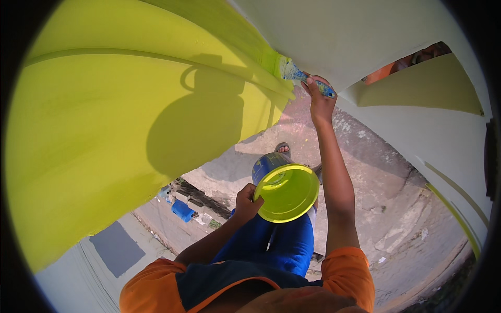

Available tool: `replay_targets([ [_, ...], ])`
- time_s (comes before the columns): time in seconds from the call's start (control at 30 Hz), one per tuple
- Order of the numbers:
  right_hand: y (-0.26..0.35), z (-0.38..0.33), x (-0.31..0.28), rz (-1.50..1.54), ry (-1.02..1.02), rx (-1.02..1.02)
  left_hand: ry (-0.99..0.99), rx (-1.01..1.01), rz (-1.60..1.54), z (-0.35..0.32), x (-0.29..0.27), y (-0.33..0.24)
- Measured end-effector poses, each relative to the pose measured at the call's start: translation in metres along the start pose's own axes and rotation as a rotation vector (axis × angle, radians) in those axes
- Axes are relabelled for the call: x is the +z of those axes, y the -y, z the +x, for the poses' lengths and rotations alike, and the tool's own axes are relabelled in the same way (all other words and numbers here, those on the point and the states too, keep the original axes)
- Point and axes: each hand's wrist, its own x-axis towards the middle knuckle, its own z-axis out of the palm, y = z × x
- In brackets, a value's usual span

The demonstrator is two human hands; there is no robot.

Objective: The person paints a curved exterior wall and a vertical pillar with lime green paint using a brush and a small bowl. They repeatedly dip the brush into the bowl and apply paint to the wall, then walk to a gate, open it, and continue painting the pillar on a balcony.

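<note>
Paintbrush and right hand sit near the top of my head view, right of centre. The hand is closed around the speckled blue handle, and the bristles appear to meet the corner where the yellow-green wall joins the pale wall; from here I cannot tell how hard they press. The left hand grips the bucket by its rim, lower down, with the opening tilted toward my camera. Its inside is yellow-green, though I can't judge how much paint it holds.

For a clean edge here, I'd draw the bristle tips along the corner in a light, steady stroke, angled away from the pale side. Wiping the excess off on the rim after each dip should limit drips. I'd hold the bucket more level and nearer the bristles, since it hangs well below them. The broad shadow on the wall could hide thin patches, so I'd check there.
</note>
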Motion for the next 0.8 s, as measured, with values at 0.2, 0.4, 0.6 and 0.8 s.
replay_targets([
  [0.2,-0.082,0.029,-0.060,-0.164,-0.028,-0.044,-0.065,-0.079,0.064,-0.001,0.000,0.024],
  [0.4,-0.051,0.026,-0.021,-0.497,-0.001,-0.146,-0.127,-0.026,-0.007,-0.005,0.007,0.033],
  [0.6,0.094,-0.025,0.071,-0.476,0.160,-0.395,-0.092,-0.040,-0.029,-0.007,0.009,0.021],
  [0.8,0.200,-0.037,0.120,-0.257,0.371,-0.752,-0.085,0.017,0.002,-0.003,0.015,0.005],
])
